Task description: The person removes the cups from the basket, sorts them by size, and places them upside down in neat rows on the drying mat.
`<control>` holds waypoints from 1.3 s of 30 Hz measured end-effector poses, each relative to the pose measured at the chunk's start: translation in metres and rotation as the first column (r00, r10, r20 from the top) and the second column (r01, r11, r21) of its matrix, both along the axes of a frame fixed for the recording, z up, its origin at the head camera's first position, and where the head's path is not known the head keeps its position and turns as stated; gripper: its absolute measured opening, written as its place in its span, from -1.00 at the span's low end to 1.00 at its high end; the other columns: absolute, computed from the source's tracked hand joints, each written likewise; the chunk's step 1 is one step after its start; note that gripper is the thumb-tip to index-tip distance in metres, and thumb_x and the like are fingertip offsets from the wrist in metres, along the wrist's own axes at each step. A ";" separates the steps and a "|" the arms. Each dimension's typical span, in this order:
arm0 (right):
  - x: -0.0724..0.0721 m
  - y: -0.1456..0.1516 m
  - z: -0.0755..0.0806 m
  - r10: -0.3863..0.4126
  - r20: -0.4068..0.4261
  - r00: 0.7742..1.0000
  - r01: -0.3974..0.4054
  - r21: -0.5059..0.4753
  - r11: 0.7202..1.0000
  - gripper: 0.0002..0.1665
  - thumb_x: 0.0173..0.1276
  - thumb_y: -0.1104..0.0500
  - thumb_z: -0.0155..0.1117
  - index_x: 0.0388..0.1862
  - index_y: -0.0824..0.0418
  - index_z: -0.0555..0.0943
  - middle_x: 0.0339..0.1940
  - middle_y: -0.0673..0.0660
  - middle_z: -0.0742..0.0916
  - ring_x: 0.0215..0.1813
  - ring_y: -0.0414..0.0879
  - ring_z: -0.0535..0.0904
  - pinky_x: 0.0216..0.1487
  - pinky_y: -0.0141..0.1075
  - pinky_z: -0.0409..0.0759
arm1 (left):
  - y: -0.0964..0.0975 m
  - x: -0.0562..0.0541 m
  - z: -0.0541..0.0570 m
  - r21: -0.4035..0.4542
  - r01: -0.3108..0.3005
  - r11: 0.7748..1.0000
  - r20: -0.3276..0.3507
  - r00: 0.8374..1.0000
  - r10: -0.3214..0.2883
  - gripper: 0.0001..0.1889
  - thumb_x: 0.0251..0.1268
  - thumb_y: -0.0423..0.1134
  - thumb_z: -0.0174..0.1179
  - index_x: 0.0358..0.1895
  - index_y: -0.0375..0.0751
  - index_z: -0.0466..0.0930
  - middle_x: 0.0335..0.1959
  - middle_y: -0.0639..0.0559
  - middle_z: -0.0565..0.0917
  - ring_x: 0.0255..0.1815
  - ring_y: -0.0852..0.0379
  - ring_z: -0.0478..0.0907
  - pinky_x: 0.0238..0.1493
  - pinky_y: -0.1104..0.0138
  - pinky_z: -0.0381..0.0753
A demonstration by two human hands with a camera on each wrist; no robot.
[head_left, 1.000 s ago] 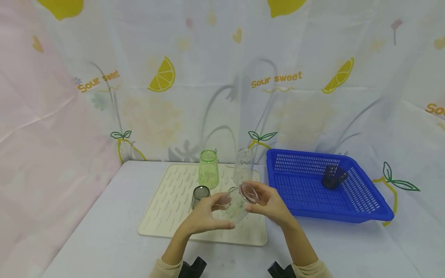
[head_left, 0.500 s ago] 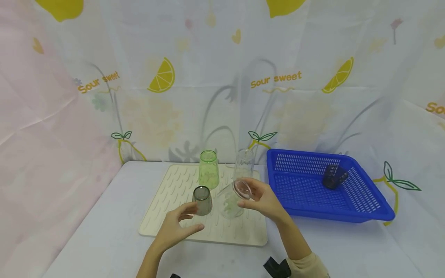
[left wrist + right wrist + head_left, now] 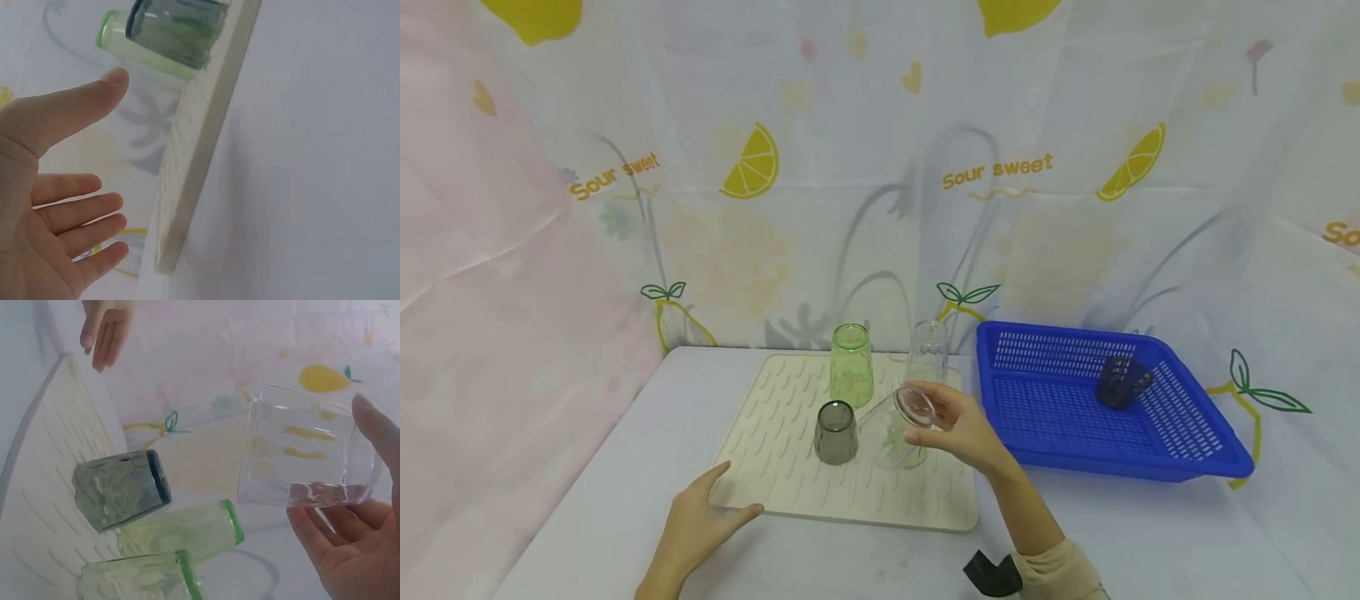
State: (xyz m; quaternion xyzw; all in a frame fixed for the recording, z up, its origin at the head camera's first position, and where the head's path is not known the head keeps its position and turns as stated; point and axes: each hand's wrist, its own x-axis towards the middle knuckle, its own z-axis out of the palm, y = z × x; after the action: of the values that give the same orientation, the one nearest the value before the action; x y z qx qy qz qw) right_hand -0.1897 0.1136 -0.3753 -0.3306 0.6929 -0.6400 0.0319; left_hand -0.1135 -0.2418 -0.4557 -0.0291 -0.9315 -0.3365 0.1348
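My right hand (image 3: 951, 425) holds a clear glass (image 3: 300, 450) near its thick base, between thumb and fingers. In the head view the glass tilts over the cream ridged mat (image 3: 775, 483). A short smoky-grey glass (image 3: 837, 433) stands upside down on the mat. Behind it is a taller green glass (image 3: 851, 367), with a tall clear glass (image 3: 929, 346) to its right. A pale green glass (image 3: 137, 578) shows low in the right wrist view. My left hand (image 3: 700, 517) holds nothing, thumb and fingers spread, by the mat's front left corner.
A blue perforated basket (image 3: 1045, 458) stands to the right of the mat, with a dark glass (image 3: 1120, 382) lying in it. Behind the white table (image 3: 647, 433) hangs a lemon-print cloth (image 3: 850, 233).
My left hand has let go of the clear glass and moved left and down toward the mat's front left corner. The right hand keeps the glass, shifted slightly left.
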 end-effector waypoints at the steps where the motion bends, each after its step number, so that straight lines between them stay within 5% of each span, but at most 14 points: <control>1: 0.000 -0.001 0.001 0.000 -0.002 1.000 0.000 0.000 1.000 -0.26 0.14 0.24 0.43 0.23 0.51 0.36 0.18 0.45 0.50 0.14 -0.26 0.51 0.16 -0.41 0.52 | -0.004 0.000 -0.002 -0.013 -0.009 1.000 0.016 1.000 0.009 -0.11 -0.21 -0.02 0.52 0.12 -0.63 0.37 0.06 -0.57 0.47 0.06 -0.52 0.43 0.02 -0.23 0.49; 9: -0.002 -0.006 0.000 -0.016 0.016 1.000 0.016 0.007 1.000 -0.22 0.12 0.21 0.44 0.24 0.52 0.35 0.22 0.45 0.48 0.25 0.21 0.43 0.19 -0.41 0.49 | -0.022 0.001 -0.019 -0.079 -0.039 0.996 0.200 0.978 0.054 0.07 -0.20 0.05 0.50 0.23 -0.70 0.15 0.18 -0.64 0.29 0.21 -0.53 0.25 0.19 -0.22 0.33; 15: -0.006 -0.011 0.000 -0.009 -0.016 1.000 0.009 -0.004 1.000 -0.25 0.14 0.19 0.44 0.23 0.51 0.37 0.19 0.44 0.51 0.23 0.25 0.43 0.20 -0.36 0.49 | -0.029 -0.001 -0.025 -0.058 -0.046 0.997 0.280 0.958 0.060 0.09 -0.11 -0.01 0.46 0.27 -0.75 0.00 0.27 -0.66 0.11 0.29 -0.54 0.09 0.28 -0.23 0.18; 39: -0.028 -0.050 -0.004 0.011 0.006 1.000 -0.012 0.035 0.999 -0.20 0.12 0.19 0.45 0.29 0.45 0.35 0.26 0.34 0.49 0.28 0.13 0.43 0.28 -0.19 0.46 | -0.031 -0.002 -0.032 -0.028 -0.016 0.999 0.176 0.984 0.020 -0.12 0.04 -0.14 0.36 0.19 -0.80 0.10 0.25 -0.68 0.13 0.28 -0.61 0.01 0.21 -0.37 0.08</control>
State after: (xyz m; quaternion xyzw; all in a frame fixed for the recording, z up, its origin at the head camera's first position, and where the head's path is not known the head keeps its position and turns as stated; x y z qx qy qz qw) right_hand -0.2174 0.0632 -0.3790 -0.3321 0.7021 -0.6284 0.0434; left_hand -0.1159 -0.2732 -0.4878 0.0075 -0.9444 -0.3243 0.0544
